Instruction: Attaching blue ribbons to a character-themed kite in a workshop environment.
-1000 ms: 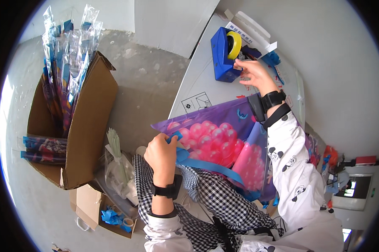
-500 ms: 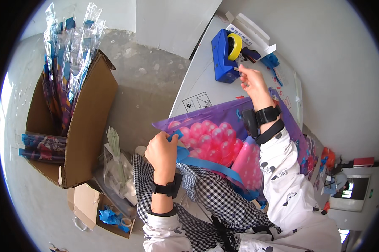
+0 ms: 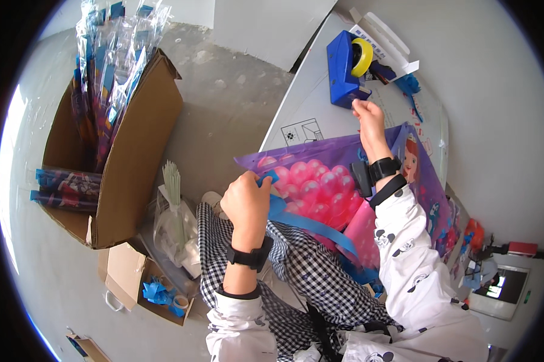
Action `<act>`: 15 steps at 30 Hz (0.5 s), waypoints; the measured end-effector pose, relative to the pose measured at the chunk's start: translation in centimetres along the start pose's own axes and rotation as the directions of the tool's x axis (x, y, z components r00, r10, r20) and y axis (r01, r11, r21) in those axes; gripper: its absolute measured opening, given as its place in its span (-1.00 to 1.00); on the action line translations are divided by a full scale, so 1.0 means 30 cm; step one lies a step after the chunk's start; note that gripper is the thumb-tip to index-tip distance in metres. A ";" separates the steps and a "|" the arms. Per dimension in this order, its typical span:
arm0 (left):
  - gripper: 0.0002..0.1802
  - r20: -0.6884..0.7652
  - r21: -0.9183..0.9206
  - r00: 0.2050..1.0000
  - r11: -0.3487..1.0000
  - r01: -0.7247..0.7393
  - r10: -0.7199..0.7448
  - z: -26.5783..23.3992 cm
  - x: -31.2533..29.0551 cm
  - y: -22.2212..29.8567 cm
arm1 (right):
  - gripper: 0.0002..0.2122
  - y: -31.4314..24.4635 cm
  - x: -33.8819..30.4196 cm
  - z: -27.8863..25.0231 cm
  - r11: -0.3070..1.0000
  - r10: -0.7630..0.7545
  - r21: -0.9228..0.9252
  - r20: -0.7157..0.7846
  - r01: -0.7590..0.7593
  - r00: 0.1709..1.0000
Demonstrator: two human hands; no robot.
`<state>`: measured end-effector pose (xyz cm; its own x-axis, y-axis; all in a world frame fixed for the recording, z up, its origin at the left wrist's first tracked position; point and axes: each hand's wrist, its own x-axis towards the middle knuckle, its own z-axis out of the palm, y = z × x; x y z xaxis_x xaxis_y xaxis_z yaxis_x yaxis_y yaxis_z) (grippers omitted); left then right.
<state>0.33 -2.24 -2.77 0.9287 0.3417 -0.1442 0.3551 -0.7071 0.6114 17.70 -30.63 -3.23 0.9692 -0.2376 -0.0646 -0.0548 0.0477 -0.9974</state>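
A purple printed plastic sheet (image 3: 326,151) with pink balloons on it lies across my lap and the white table. At its left corner my left hand (image 3: 246,202) is closed on a blue strip (image 3: 311,224), whose tail curves to the right over the sheet. My right hand (image 3: 371,123) is pinched just on the near side of a blue tape dispenser (image 3: 342,69). Whatever its fingertips hold is too small to make out. The dispenser carries a yellow-cored roll of tape (image 3: 362,57).
On the white table (image 3: 284,114) an opened white carton (image 3: 383,36) stands behind the dispenser, beside blue scraps (image 3: 409,84). At left, a tall cardboard box (image 3: 136,145) holds clear-wrapped printed goods. A smaller box (image 3: 127,265) and a bag of thin white sticks (image 3: 174,193) sit lower.
My right hand has drawn slightly nearer to me from the dispenser's front, fingers still pinched. The left hand keeps its hold on the blue strip. The whole view has shifted a little.
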 end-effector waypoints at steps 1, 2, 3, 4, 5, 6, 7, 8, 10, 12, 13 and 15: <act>-0.65 0.005 -0.003 1.000 1.000 0.004 -0.004 0.003 0.001 -0.006 | -0.87 0.029 -0.023 0.001 0.976 -0.012 -0.219 -0.040 0.003 0.999; -0.65 0.005 0.002 1.000 1.000 0.014 -0.014 0.000 -0.009 -0.006 | -0.87 0.057 -0.050 -0.002 0.904 -0.035 -0.428 -0.075 -0.001 0.997; -0.65 0.020 0.001 0.999 1.000 0.026 -0.026 -0.006 -0.005 -0.015 | -0.88 0.066 -0.103 0.043 0.898 -0.137 -0.422 0.003 0.126 0.990; -0.65 0.038 -0.002 0.999 0.999 0.039 -0.038 -0.015 -0.006 -0.018 | -0.88 0.044 -0.151 0.098 0.903 -0.126 -0.411 0.020 0.123 0.992; -0.66 0.027 0.000 0.999 1.000 0.018 -0.018 -0.013 -0.005 -0.010 | -0.88 -0.007 -0.208 0.135 0.893 -0.099 -0.406 0.241 0.193 0.966; -0.66 0.035 0.007 0.999 1.000 0.029 -0.029 -0.023 -0.009 -0.011 | -0.88 -0.046 -0.275 0.178 0.890 -0.063 -0.379 0.447 0.253 0.892; -0.66 0.035 0.013 0.999 1.000 0.022 -0.023 -0.026 -0.008 -0.012 | -0.90 -0.064 -0.331 0.214 0.880 0.003 -0.397 0.552 0.260 0.834; -0.66 0.032 0.016 0.999 1.000 0.014 -0.014 -0.022 -0.003 -0.015 | -0.92 -0.078 -0.374 0.248 0.870 0.067 -0.411 0.647 0.274 0.759; -0.66 0.026 0.009 0.999 1.000 0.026 -0.026 -0.009 -0.002 -0.023 | -0.94 -0.120 -0.438 0.302 0.804 0.155 -0.489 0.721 0.338 0.676; -0.67 0.026 0.006 0.999 1.000 0.022 -0.022 -0.011 -0.003 -0.016 | -0.92 -0.114 -0.432 0.318 0.729 0.127 -0.475 0.801 0.493 0.585; -0.67 0.028 0.006 0.999 1.000 0.026 -0.026 -0.010 -0.003 -0.013 | -0.89 -0.104 -0.430 0.322 0.668 0.105 -0.456 0.841 0.588 0.531; -0.68 0.035 0.002 0.999 1.000 0.028 -0.028 -0.011 -0.001 -0.016 | -0.85 -0.106 -0.439 0.344 0.609 0.091 -0.420 0.880 0.673 0.467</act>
<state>0.09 -1.68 -2.80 0.9217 0.3394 -0.1879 0.3807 -0.6988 0.6056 7.59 -17.65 1.13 0.6588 0.7467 -0.0916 0.5181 -0.5387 -0.6644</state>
